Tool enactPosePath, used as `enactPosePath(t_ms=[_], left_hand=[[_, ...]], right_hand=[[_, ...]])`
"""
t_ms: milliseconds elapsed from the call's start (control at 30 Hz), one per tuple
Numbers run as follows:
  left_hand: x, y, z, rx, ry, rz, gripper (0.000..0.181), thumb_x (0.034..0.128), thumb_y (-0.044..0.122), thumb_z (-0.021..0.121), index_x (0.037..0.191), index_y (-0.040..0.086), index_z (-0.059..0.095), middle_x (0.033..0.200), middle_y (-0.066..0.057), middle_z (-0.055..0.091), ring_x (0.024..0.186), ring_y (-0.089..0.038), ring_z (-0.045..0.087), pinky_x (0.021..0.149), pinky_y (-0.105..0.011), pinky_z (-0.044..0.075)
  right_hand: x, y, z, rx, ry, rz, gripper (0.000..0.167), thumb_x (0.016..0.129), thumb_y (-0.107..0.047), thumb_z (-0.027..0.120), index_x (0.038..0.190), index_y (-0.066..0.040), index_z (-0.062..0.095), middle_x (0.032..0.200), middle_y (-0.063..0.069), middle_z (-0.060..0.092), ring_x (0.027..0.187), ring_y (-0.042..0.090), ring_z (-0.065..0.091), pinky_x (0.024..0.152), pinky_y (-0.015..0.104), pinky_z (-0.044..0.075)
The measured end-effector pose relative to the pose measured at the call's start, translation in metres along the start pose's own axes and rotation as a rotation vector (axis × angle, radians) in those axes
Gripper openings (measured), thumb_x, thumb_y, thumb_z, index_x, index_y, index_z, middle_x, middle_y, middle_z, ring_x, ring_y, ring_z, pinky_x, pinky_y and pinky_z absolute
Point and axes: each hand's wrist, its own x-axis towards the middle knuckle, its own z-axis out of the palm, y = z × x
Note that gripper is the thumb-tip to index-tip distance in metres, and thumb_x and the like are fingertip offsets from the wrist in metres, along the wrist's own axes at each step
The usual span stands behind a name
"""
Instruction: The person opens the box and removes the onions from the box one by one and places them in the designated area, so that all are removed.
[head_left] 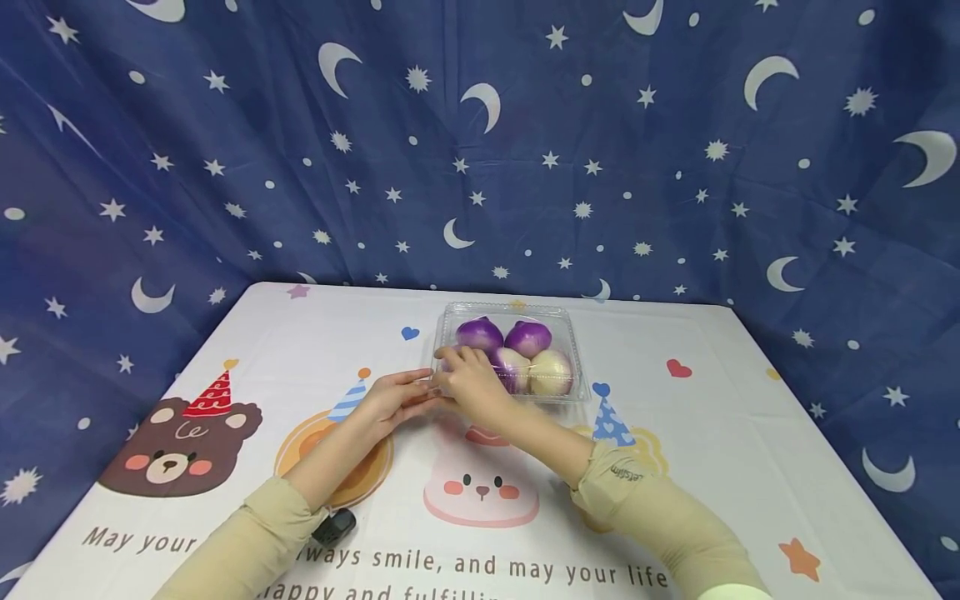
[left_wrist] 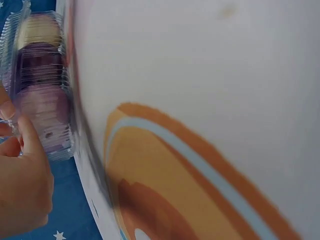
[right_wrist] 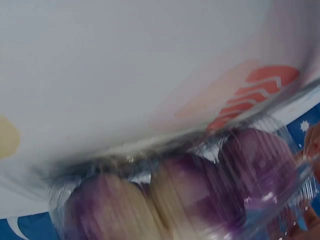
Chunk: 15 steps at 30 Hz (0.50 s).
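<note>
A clear plastic clamshell box sits toward the back of the table, holding several round purple-and-white vegetables that look like onions. Its lid lies over them. My left hand pinches the box's left front corner between thumb and fingers. Curled over the same left edge, my right hand grips the rim close beside the left fingertips and hides part of the onions. In the left wrist view, the left hand meets the box's end. Fingers appear at the box's corner in the right wrist view.
A white printed tablecloth covers the table, with a cartoon bear at left. Under the left forearm is a small black device. A blue moon-and-star curtain hangs behind the table.
</note>
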Motion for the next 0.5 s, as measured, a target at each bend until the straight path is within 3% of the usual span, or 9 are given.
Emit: enactPosePath(t_ms=[233,367,500], left_hand=[[0.002,-0.001,0.0,0.004,0.002,0.015,0.05,0.0936,-0.01,0.042,0.141,-0.014,0.028,0.081,0.003,0.064,0.075,-0.006,0.065,0.073,-0.018,0.056],[0.004,-0.003,-0.001,-0.012,-0.001,0.024,0.051,0.0933,-0.01,0.043,0.141,-0.014,0.026,0.081,0.003,0.066,0.075,-0.006,0.065,0.072,-0.019,0.056],[0.006,-0.004,0.0,-0.031,0.001,0.026,0.052,0.0929,-0.01,0.044,0.141,-0.014,0.026,0.082,0.001,0.068,0.077,-0.008,0.066,0.075,-0.021,0.056]], right_hand=[[0.0,-0.005,0.006,-0.01,0.039,0.054,0.02,0.076,-0.034,0.074,0.089,-0.02,0.075,0.113,0.004,0.06,0.093,0.021,0.054,0.081,0.035,0.043],[0.001,-0.01,0.007,-0.011,0.016,0.067,0.013,0.08,-0.023,0.074,0.09,-0.015,0.073,0.113,0.006,0.059,0.09,0.022,0.054,0.079,0.034,0.043],[0.002,-0.014,0.008,-0.068,-0.01,0.073,0.018,0.076,-0.013,0.074,0.093,-0.009,0.071,0.112,0.005,0.058,0.087,0.021,0.053,0.078,0.032,0.044]])
